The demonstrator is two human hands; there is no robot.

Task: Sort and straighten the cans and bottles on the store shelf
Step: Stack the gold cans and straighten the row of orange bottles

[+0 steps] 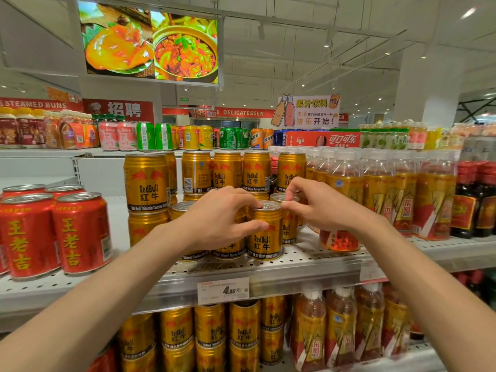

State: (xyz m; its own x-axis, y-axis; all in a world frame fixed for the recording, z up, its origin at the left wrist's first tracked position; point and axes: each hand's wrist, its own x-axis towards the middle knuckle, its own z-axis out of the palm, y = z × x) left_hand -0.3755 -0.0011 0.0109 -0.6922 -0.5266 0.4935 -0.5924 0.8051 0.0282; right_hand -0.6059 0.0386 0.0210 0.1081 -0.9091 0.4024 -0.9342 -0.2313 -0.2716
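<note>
A gold Red Bull can [265, 232] is shown standing upright near the front edge of the perforated metal shelf [316, 260], at the head of a block of like cans, some of them stacked two high. The left hand [222, 220] is clamped on its side wall, thumb across the front and fingers wrapped round the upper part; the right hand [314, 204] is pinched on its top rim, fingertips drawn together at the lid. The can is judged stiff, smooth and rather slippery, moderately heavy if full, and liable to dent rather than break; it is best taken round the mid-body and turned by the rim until the label faces forward. On the label "RedBull" is read above two Chinese characters, with "Vitamin Taurine Drink" on neighbouring cans. To the left, red cans [80, 234] with yellow Chinese lettering are seen; to the right, shrink-wrapped bottles [375, 194] of amber drink. A price tag [223, 290] on the shelf rail appears to read 4.80. Behind, signs reading "STEAMED BUNS" [35, 104] and "DELICATESSEN" [243, 113] are legible.
</note>
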